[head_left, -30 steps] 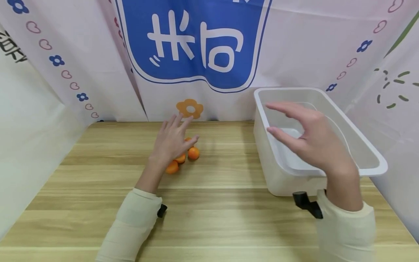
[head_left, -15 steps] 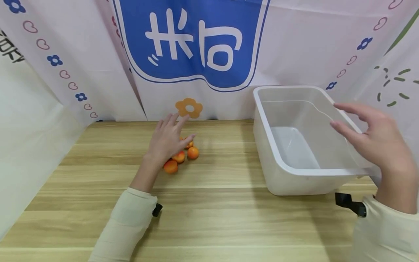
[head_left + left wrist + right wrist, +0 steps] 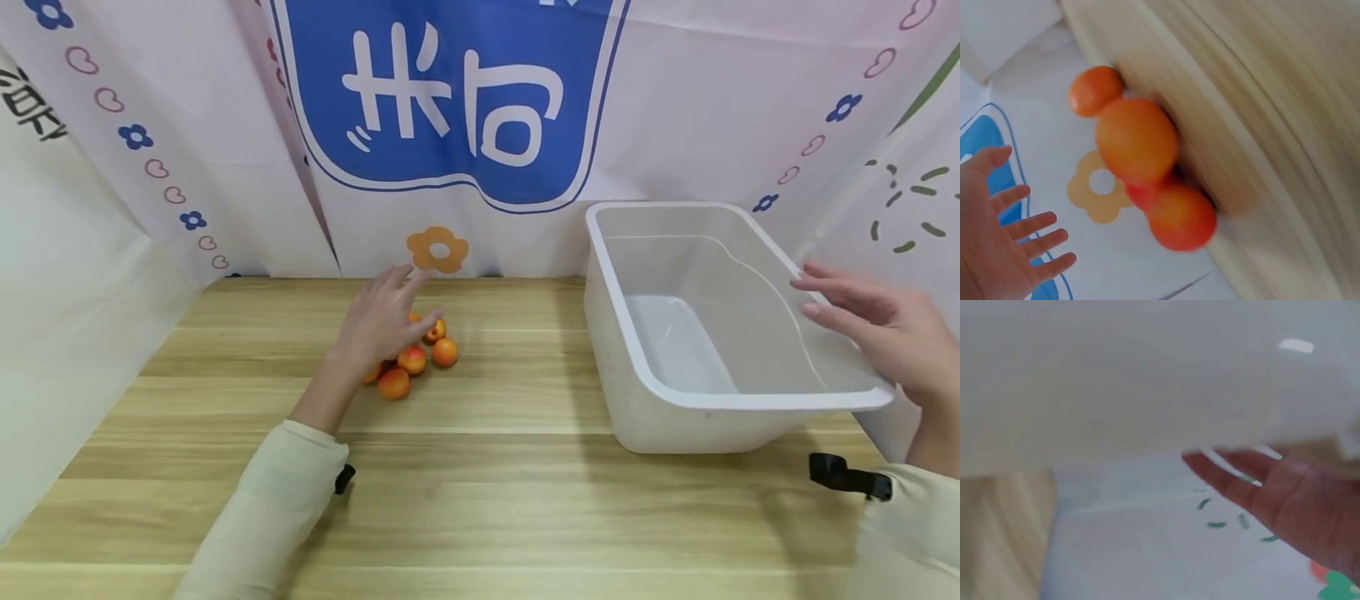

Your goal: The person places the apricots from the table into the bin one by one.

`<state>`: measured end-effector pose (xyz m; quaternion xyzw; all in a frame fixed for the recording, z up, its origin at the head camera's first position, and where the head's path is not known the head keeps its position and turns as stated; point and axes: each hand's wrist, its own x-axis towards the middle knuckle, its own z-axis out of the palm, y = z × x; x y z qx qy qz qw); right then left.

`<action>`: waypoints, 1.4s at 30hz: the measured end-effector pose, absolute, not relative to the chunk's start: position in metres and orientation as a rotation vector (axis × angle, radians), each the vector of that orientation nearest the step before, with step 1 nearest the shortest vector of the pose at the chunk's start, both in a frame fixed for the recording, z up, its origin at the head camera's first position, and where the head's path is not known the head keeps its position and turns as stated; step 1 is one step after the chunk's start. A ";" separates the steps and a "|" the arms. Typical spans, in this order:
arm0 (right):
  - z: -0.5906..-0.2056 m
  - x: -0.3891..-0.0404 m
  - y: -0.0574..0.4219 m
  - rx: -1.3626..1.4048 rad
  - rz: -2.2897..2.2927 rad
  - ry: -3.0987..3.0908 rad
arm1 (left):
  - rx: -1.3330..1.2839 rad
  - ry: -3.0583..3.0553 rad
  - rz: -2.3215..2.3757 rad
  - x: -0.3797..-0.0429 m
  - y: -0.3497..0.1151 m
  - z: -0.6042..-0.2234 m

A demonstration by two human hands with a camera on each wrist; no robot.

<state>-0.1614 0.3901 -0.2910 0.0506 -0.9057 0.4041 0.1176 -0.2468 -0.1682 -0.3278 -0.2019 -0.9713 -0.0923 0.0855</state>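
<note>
Where left hand (image 3: 378, 321) hovers, orange fruit (image 3: 412, 360), white characters (image 3: 402, 87)

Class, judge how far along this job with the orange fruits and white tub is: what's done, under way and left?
Done: the white tub stands on the table, open side up.
In hand: the left hand is near the orange fruits, fingers spread; the right hand is at the tub's right side, contact unclear.
Left: no fruit shows in the tub, so if they belong there, all the moving probably remains.
</note>
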 end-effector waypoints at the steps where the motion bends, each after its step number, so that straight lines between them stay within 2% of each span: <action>1: -0.294 -0.162 0.393 0.143 1.215 -2.650 | -0.618 -2.889 -0.272 -0.248 -0.170 -0.328; 8: -0.302 -0.165 0.402 0.169 1.480 -2.548 | -0.665 -2.950 -0.409 -0.260 -0.182 -0.334; 16: -0.310 -0.174 0.409 0.423 1.875 -2.382 | -0.729 -3.035 -0.899 -0.275 -0.203 -0.347; 28: -0.332 -0.189 0.420 0.741 2.281 -2.146 | -0.638 -3.071 -0.883 -0.276 -0.231 -0.354; 37: -0.337 -0.196 0.419 0.738 2.320 -2.085 | -0.581 -3.098 -0.941 -0.274 -0.242 -0.354; 42: -0.341 -0.197 0.418 0.643 2.298 -2.038 | -0.614 -3.071 -0.979 -0.277 -0.244 -0.357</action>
